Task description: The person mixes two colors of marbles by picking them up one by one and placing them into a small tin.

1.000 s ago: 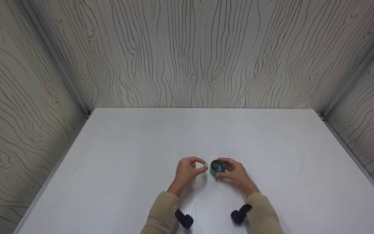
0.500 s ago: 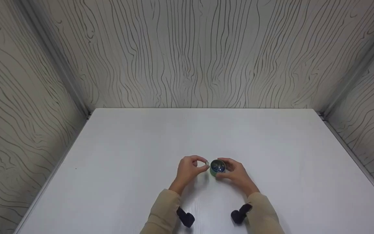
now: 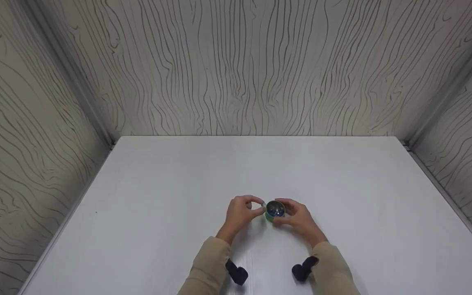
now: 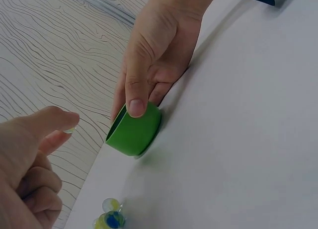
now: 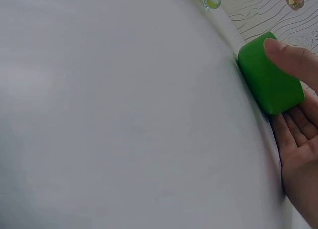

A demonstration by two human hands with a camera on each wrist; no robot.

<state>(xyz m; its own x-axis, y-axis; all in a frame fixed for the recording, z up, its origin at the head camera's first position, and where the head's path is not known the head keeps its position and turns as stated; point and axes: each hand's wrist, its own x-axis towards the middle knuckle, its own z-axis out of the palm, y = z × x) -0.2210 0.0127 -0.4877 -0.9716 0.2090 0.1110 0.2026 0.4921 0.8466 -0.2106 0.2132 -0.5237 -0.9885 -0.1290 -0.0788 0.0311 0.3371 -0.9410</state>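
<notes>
My left hand [image 3: 241,212] pinches a small clear glass marble [image 4: 69,130] with a yellow tint between thumb and forefinger. It is held at the left rim of a round green cup [image 4: 135,134], just above it in the head view. My right hand [image 3: 299,218] grips the cup from the right, thumb on the near side and fingers round the far side. The cup stands on the white table, its open mouth up and its inside dark and shiny with blue glints. Both wrist views show the cup's smooth green outer wall.
Several clear marbles with yellow and blue in them [image 4: 110,219] lie together on the table [image 3: 170,176] near the cup, hidden from the head view by my left hand. Black wrist cameras [image 3: 237,273] hang from both sleeves. Wood-grain panels [image 3: 236,69] rise behind and at both sides.
My left hand has moved slightly right with the marble, up to the cup's rim. My right hand and the cup have stayed almost still.
</notes>
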